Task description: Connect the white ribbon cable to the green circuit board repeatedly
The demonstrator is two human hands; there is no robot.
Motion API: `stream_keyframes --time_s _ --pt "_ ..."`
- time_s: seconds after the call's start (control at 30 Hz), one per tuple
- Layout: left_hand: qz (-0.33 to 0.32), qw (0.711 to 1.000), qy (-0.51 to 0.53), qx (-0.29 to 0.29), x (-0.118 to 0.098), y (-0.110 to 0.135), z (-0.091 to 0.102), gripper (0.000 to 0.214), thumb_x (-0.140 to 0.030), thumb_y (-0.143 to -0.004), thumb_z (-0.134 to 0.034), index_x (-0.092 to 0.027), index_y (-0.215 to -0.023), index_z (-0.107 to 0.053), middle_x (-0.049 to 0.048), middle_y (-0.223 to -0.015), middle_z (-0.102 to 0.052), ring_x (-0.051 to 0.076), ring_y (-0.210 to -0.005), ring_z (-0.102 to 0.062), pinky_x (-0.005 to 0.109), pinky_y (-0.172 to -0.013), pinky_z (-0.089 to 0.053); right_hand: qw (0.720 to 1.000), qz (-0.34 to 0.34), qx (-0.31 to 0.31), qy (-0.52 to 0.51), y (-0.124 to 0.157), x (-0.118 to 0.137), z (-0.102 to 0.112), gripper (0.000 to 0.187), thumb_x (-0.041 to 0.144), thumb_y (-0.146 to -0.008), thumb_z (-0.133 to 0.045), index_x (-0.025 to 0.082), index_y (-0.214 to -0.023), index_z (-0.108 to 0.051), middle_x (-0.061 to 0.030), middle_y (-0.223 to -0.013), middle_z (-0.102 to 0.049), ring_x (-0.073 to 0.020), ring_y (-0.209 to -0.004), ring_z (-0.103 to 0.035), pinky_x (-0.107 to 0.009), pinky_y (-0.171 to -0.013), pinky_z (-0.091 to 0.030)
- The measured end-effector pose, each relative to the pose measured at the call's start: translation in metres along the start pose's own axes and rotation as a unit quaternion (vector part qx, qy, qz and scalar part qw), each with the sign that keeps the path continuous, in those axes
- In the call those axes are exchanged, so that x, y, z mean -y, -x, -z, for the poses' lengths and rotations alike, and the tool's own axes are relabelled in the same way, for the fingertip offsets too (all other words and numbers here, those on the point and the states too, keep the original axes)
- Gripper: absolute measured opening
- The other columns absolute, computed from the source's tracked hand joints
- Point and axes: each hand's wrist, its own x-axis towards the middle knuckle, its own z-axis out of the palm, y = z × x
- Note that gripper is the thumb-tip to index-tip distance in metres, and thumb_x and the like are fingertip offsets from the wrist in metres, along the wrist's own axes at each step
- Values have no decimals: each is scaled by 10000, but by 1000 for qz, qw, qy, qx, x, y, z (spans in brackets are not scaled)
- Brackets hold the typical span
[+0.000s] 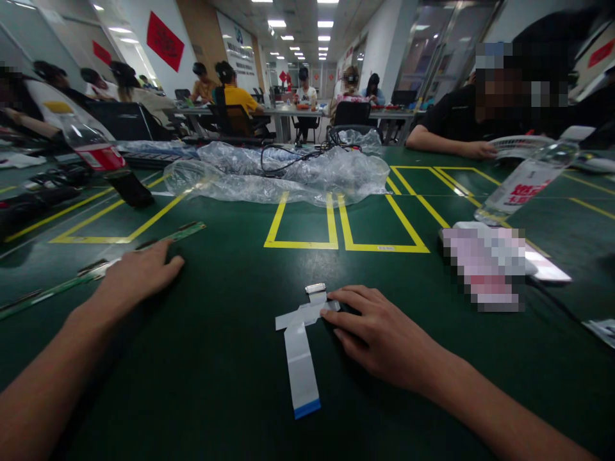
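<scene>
A white flat ribbon cable (302,358) lies bent on the green table. A metal connector sits at its far end and a blue strip at its near end. My right hand (372,330) rests beside it, fingers apart, with the fingertips touching the short right-hand tab. On the left, a long, narrow green circuit board (57,289) lies slantwise across the table. Over its middle part is my left hand (139,272), palm down with the thumb stretched out; it covers part of the board, and some fingertips are hidden.
Clear plastic wrap (278,176) with black cables spreads across the table's far side. A cola bottle (103,153) stands at left, a clear bottle (533,173) at right near a pink, blurred-out item (480,262). Yellow tape (300,245) marks the tabletop. A person (446,128) sits opposite at right.
</scene>
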Motion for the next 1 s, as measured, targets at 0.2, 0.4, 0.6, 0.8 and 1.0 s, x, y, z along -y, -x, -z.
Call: stream_keyframes --time_s 0.2,0.4,0.6,0.8,1.0 --pt "-65 994 -47 79 -113 15 -2 610 -351 -912 -370 -66 -1439 -489 221 -1316 -624 399 -1205 -582 551 -993 -508 1000 -2 -2 -4 -1 -1 0 389 226 -973 -549 256 -1354 -619 -99 -1437 -570 -296 -1314 -501 -532 -1052 -448" --pt "-180 976 -1 122 -182 50 0 625 -268 -923 -396 -141 -1533 -355 138 -1547 -442 317 -1395 -442 534 -1137 -419 1000 1 -15 -4 -3 1 0 374 207 -964 -544 236 -1322 -647 -112 -1403 -594 -298 -1274 -529 -521 -1038 -461" --pt "-260 953 74 136 -206 70 1 628 -158 -895 -433 -178 -1518 -355 109 -1517 -487 289 -1398 -442 530 -1145 -420 1000 4 -27 -7 -3 -1 -4 367 207 -961 -545 230 -1311 -654 -115 -1401 -589 -285 -1293 -519 -504 -1069 -438" --pt "-286 945 134 89 -192 62 2 627 -89 -886 -402 -198 -1501 -351 84 -1505 -507 234 -1378 -481 507 -1171 -403 1000 7 -28 -7 -2 -2 -5 371 203 -958 -548 233 -1314 -649 -118 -1410 -587 -285 -1313 -510 -514 -1069 -441" --pt "-288 948 90 103 -153 36 7 481 -149 -884 -442 -196 -1339 -588 73 -1473 -545 251 -1379 -485 549 -1209 -342 1000 -7 -19 -9 -1 -2 -4 387 227 -959 -555 258 -1337 -628 -106 -1461 -548 -286 -1347 -488 -532 -1096 -424"
